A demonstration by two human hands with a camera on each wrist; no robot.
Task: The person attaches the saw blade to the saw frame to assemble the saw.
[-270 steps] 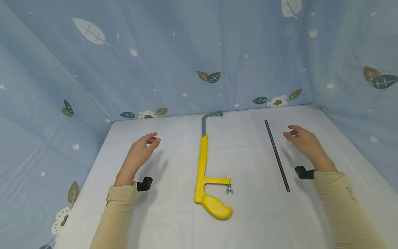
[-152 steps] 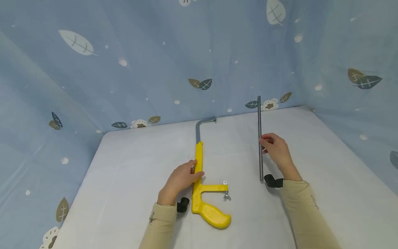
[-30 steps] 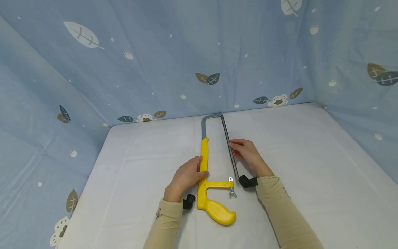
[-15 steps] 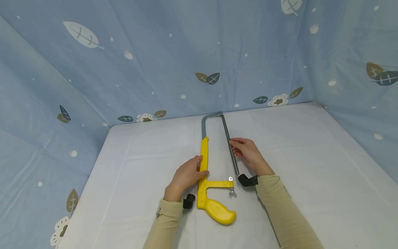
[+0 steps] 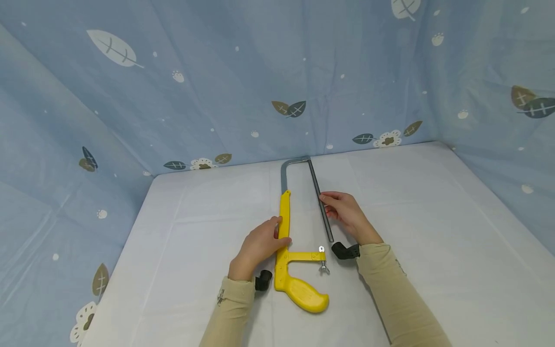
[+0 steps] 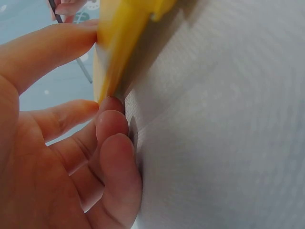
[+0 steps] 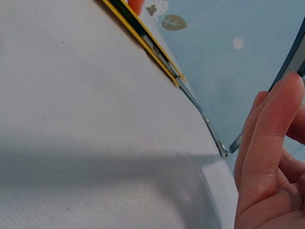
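A yellow hacksaw frame [image 5: 284, 212] lies on the white cloth, its grip [image 5: 305, 295] toward the near side. My left hand [image 5: 259, 244] holds the yellow bar, thumb on one side and fingers on the other; the left wrist view shows the fingers against the frame [image 6: 112, 52] close to the cloth. Between thumb and fingers my right hand [image 5: 345, 214] pinches a dark grey hacksaw blade [image 5: 326, 222] around its middle. The blade's far end meets the tip of the grey front arm [image 5: 284, 176]. Its near end stands just beyond the yellow crosspiece [image 5: 303, 257], apart from the wing nut [image 5: 323, 269].
White cloth [image 5: 195, 279] covers the table, bounded at the back and sides by a blue leaf-print curtain [image 5: 243, 82]. Black wrist mounts [image 5: 345, 251] sit at both sleeve cuffs, the right one close to the blade's near end.
Since the oldest frame, my left hand has taken hold of the frame. My right hand has picked up the blade and brought it left to the front arm. Lately the blade's near end shifted slightly away.
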